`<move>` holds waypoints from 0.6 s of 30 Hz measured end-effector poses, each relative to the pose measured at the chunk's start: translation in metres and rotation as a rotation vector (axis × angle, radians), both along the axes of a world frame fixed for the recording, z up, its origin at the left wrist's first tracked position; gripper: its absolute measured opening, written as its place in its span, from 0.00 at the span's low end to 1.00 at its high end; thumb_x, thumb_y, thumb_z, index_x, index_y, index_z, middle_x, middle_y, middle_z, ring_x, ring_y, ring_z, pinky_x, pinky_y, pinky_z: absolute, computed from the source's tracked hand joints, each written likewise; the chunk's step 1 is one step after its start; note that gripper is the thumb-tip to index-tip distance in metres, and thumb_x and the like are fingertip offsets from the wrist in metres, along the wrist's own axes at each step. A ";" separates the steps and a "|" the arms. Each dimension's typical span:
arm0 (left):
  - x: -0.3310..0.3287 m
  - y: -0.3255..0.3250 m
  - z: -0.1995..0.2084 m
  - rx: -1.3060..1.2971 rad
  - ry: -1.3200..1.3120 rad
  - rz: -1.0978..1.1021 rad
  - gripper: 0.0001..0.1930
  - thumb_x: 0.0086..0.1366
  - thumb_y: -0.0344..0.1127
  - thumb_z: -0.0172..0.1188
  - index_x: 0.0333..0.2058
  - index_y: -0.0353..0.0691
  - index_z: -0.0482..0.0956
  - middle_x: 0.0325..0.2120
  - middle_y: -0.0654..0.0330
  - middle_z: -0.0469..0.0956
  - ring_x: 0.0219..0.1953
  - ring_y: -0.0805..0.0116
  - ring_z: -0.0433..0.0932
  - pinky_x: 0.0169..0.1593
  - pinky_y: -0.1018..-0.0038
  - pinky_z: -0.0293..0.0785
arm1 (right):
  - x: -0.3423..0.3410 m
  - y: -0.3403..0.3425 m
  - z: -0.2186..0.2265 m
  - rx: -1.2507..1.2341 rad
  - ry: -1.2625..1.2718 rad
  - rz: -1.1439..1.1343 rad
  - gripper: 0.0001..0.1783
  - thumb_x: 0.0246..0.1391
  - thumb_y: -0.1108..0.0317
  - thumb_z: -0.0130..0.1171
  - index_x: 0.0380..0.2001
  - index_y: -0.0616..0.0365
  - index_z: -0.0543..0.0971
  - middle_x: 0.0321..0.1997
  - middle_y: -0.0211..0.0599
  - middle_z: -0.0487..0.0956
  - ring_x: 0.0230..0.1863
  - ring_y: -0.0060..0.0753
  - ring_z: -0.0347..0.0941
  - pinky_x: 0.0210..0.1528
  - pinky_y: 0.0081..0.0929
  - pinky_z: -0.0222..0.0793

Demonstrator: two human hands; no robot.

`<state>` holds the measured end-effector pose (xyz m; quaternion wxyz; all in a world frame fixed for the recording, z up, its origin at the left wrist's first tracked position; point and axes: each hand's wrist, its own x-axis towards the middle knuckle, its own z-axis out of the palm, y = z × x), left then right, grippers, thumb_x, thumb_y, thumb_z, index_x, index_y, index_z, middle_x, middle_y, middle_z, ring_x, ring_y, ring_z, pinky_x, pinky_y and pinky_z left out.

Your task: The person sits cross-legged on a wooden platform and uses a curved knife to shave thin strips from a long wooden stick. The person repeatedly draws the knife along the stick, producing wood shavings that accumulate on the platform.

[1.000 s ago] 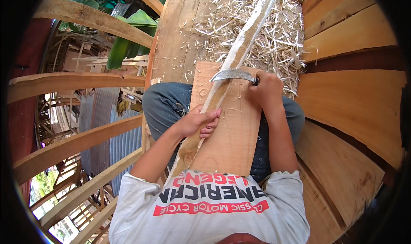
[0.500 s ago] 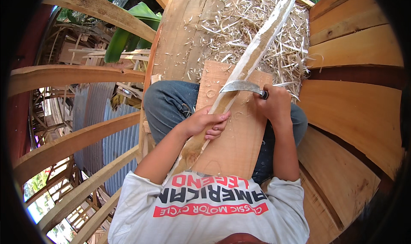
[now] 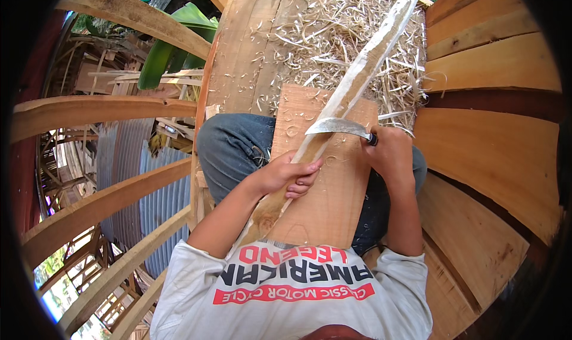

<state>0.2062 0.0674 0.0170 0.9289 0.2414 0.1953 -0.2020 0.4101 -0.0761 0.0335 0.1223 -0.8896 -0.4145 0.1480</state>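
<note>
A long pale wooden stick (image 3: 363,72) lies slanted across a flat board (image 3: 325,203) resting on my lap, its far end over the shavings. My left hand (image 3: 289,174) grips the stick near its lower part. My right hand (image 3: 390,152) holds the dark handle of a curved steel knife (image 3: 339,126). The blade lies across the stick just above my left hand.
A thick pile of pale wood shavings (image 3: 333,36) covers the plank floor ahead. Curved wooden planks (image 3: 488,149) rise on the right. On the left, curved wooden ribs (image 3: 101,197) open over corrugated metal sheets (image 3: 149,197) and green leaves (image 3: 167,48) below.
The knife and my right hand have slid a little toward me along the stick. My left hand keeps its grip on the stick. The view has shifted slightly.
</note>
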 end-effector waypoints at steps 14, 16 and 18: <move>0.001 -0.008 -0.008 0.050 -0.019 0.000 0.10 0.69 0.41 0.52 0.34 0.44 0.63 0.17 0.69 0.57 0.14 0.80 0.57 0.16 0.80 0.57 | 0.048 0.023 -0.042 0.111 -0.134 -0.410 0.09 0.40 0.65 0.59 0.25 0.57 0.83 0.24 0.51 0.79 0.29 0.55 0.77 0.35 0.47 0.73; 0.004 -0.008 -0.005 0.049 0.015 -0.008 0.09 0.69 0.40 0.51 0.35 0.43 0.64 0.18 0.69 0.57 0.14 0.80 0.57 0.16 0.80 0.57 | 0.067 0.017 -0.044 0.107 -0.128 -0.520 0.11 0.42 0.64 0.58 0.27 0.58 0.83 0.25 0.55 0.79 0.31 0.58 0.77 0.37 0.48 0.72; 0.004 -0.006 -0.003 0.043 0.024 -0.005 0.09 0.69 0.41 0.51 0.37 0.43 0.65 0.18 0.68 0.57 0.14 0.79 0.57 0.16 0.80 0.57 | 0.074 0.017 -0.040 0.103 -0.136 -0.496 0.13 0.43 0.63 0.57 0.30 0.59 0.83 0.27 0.59 0.79 0.32 0.61 0.76 0.39 0.50 0.72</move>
